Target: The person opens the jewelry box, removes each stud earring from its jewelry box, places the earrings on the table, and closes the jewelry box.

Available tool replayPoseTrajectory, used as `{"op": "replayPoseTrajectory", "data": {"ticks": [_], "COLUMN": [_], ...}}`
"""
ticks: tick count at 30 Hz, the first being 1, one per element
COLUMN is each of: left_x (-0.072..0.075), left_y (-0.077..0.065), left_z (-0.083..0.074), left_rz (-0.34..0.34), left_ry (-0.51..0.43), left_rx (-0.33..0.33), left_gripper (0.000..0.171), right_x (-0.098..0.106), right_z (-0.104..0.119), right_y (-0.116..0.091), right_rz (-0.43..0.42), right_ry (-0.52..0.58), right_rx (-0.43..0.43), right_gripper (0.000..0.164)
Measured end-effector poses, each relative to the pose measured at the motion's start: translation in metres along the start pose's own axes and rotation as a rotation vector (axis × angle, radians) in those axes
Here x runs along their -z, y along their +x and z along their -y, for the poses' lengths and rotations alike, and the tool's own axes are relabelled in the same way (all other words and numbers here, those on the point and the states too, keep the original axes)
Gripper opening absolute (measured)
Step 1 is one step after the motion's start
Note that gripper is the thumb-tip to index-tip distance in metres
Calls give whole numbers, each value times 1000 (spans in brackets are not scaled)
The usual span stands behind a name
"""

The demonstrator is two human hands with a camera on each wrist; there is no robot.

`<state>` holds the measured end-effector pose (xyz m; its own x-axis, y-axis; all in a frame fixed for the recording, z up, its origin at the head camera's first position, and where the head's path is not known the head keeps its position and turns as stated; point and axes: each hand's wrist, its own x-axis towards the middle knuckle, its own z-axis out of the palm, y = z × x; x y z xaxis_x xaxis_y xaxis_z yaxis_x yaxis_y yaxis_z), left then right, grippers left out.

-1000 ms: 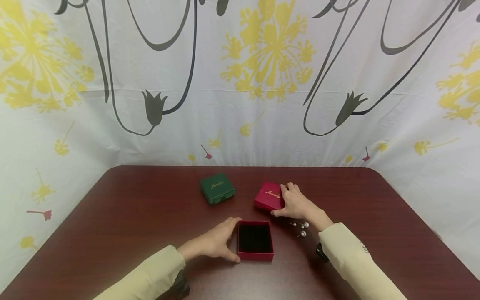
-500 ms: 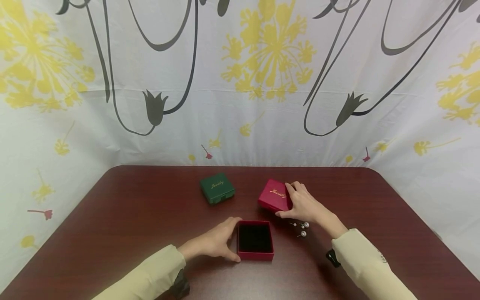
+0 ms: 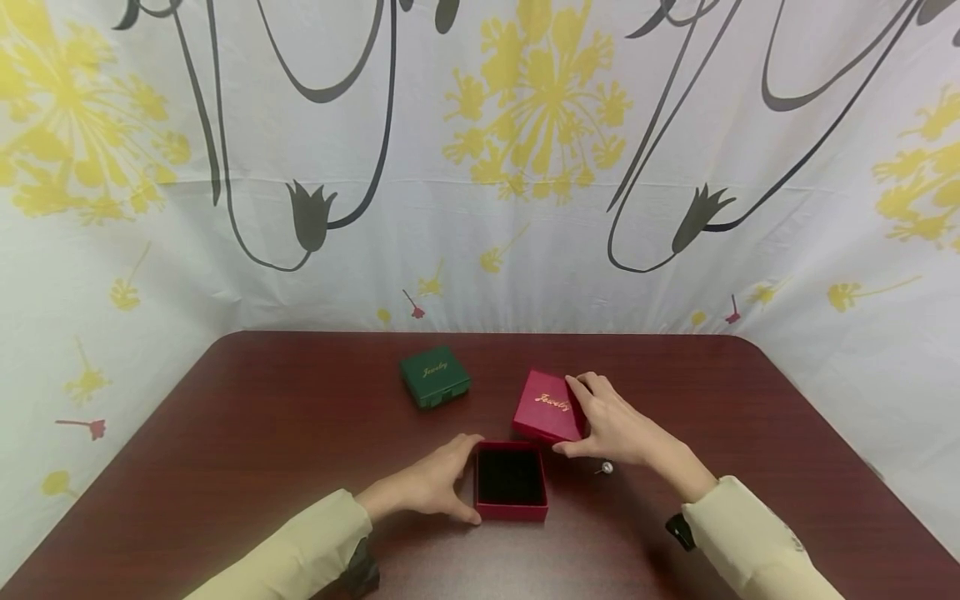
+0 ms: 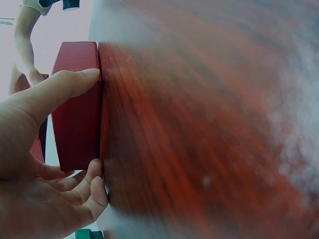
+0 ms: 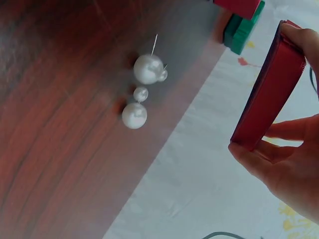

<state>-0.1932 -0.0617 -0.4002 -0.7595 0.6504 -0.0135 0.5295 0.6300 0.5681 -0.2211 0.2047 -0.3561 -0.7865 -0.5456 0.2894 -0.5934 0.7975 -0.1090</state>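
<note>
My left hand [image 3: 429, 482] grips the left side of the red jewelry box base [image 3: 511, 512], thumb at the near corner and fingers at the far one. The base sits on the table with its black insert facing up. My right hand [image 3: 617, 423] holds the red box lid [image 3: 546, 398], lettered "Jewelry" in gold, by its right side. In the right wrist view the lid [image 5: 271, 89] is off the table, pinched between thumb and fingers. Below it several pearl stud earrings [image 5: 148, 69] lie on the wood; in the head view only one pearl earring [image 3: 607, 468] shows.
A closed green jewelry box [image 3: 435, 377] stands farther back, left of the lid. The dark red wooden table [image 3: 300, 392] reaches back to a white curtain [image 3: 420, 125] with yellow and grey flower prints.
The right hand and lid rose and went right, then came back down toward the base, and now cover some of the earrings in the head view. The left hand and base have stayed put.
</note>
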Motion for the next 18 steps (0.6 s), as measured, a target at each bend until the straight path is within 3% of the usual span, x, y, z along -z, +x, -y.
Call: {"op": "replayPoseTrajectory", "data": {"ticks": [6,18], "left_x": [0,-1], "left_y": [-1,0], "left_z": [0,-1], "left_rz": [4,-10], "left_ry": [-6,9], "left_rx": [2,14], "left_gripper": [91,94], "right_x": [-1,-8], "right_z": [8,22], "right_y": [-6,-13], "right_rz": [-9,58], "right_ry": [12,37], "right_rx": [81,193], "right_gripper": [88,90]}}
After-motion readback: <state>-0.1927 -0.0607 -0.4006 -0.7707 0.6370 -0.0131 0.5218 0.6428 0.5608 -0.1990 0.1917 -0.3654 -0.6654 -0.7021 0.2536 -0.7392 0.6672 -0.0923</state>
